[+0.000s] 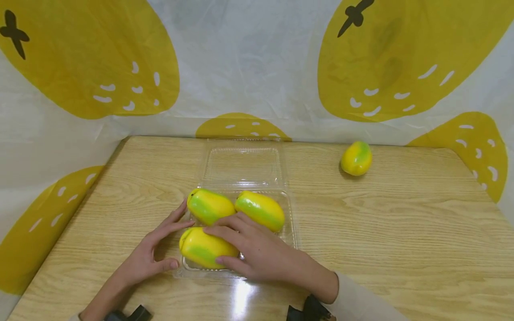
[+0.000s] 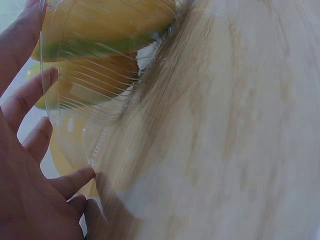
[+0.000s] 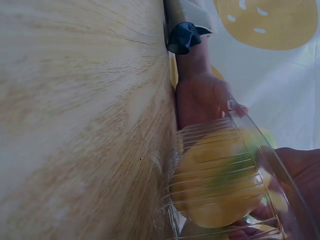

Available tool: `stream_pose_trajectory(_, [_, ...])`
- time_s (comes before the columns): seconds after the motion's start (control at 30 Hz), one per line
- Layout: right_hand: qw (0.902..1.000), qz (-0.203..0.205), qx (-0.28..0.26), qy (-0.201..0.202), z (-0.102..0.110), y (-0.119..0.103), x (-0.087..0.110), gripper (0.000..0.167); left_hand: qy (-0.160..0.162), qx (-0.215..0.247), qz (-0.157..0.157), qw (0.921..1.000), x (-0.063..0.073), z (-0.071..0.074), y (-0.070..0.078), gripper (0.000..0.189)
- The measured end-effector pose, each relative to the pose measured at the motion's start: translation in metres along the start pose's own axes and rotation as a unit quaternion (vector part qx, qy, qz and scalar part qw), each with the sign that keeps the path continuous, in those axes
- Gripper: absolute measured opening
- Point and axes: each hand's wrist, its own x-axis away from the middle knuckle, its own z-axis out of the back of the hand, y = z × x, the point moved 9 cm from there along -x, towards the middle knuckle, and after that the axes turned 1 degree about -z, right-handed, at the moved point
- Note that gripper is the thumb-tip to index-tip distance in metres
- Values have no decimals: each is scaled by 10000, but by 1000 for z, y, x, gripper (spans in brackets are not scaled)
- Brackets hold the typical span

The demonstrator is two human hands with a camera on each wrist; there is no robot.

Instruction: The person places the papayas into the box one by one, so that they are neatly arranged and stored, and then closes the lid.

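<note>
A clear plastic clamshell box [image 1: 290, 223] lies with its lid [image 1: 242, 165] folded back on the table. Three glossy yellow-green papayas sit in its base: the back-left papaya [image 1: 209, 207], the back-right papaya [image 1: 263, 209] and the front papaya [image 1: 202, 249]. My right hand [image 1: 261, 249] grips the front papaya from the right, thumb on its near side and fingers over its top. At the box's left side, my left hand [image 1: 154, 249] is spread, thumb apart from the fingers. In the left wrist view its fingertips [image 2: 50, 75] are at the clear rim.
Another papaya [image 1: 356, 158] stands on the wooden table [image 1: 385, 214] at the back right. A white sheet [image 1: 249, 58] printed with large yellow fruit hangs behind the table and along its left side. Dark straps [image 1: 311, 310] are at both wrists.
</note>
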Motion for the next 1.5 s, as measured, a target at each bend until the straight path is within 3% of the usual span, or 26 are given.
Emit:
stream_pose_trajectory(0.57, [9999, 16, 89, -74, 1, -1, -1, 53, 43, -11, -74, 10000, 2, 1, 0, 66])
stream_pose_trajectory(0.8, [9999, -16, -46, 102, 8, -2, 0, 51, 19, -111, 24, 9999, 3, -1, -1, 66])
stream_pose_trajectory(1.07, [9985, -402, -279, 263, 26, 6, 2, 51, 55, -167, -2, 9998, 3, 0, 0, 66])
stream_pose_trajectory(1.33, [9938, -376, -399, 966, 61, 20, 7, 50, 62, -213, 37, 9997, 2, 0, 2, 65])
stream_pose_trajectory(1.5, [9849, -631, -699, 1456, 82, 43, 16, 51, 67, -277, -2, 9996, 2, 1, 0, 66])
